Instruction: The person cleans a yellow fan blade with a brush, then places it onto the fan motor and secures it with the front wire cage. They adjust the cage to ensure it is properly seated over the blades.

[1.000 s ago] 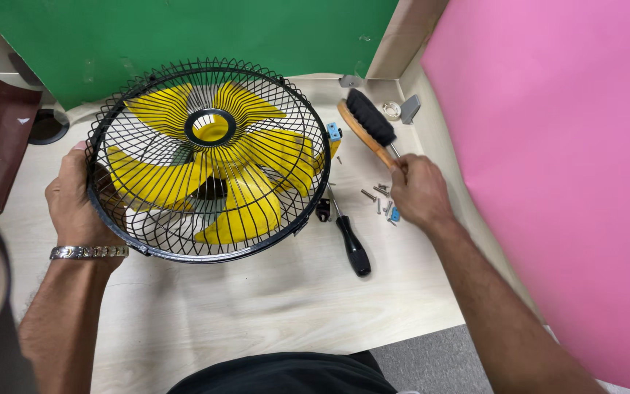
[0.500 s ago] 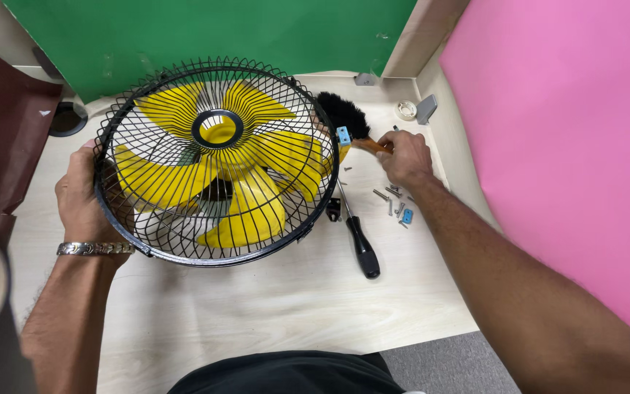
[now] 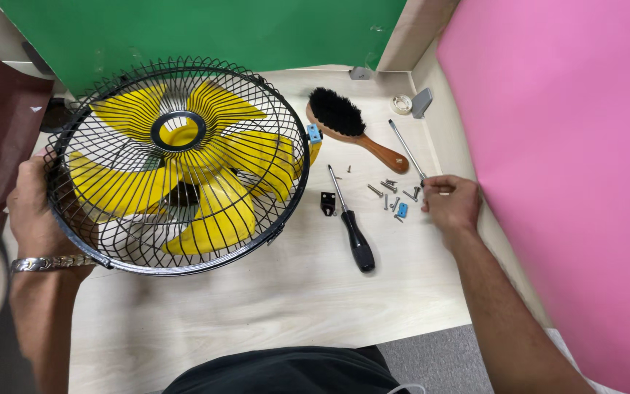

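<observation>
A fan with yellow blades (image 3: 220,204) inside a black wire guard (image 3: 176,164) lies tilted on the pale wooden table. My left hand (image 3: 30,219) grips the guard's left rim and wears a metal bracelet. My right hand (image 3: 450,203) is at the table's right side, closed around the handle end of a thin screwdriver (image 3: 406,149) whose metal shaft points up and left. Just left of that hand lie several loose screws (image 3: 390,191) and a small blue clip (image 3: 401,210). A wooden brush with black bristles (image 3: 348,122) rests on the table beside the fan.
A black-handled screwdriver (image 3: 353,222) and a small black bracket (image 3: 327,203) lie between fan and screws. A tape roll (image 3: 401,104) and grey metal piece (image 3: 421,102) sit at the back right. A pink board (image 3: 563,168) stands right, a green one (image 3: 205,33) behind.
My right hand set the brush down on the table, moved right and toward me, and now grips the thin screwdriver. The left hand kept its hold on the guard.
</observation>
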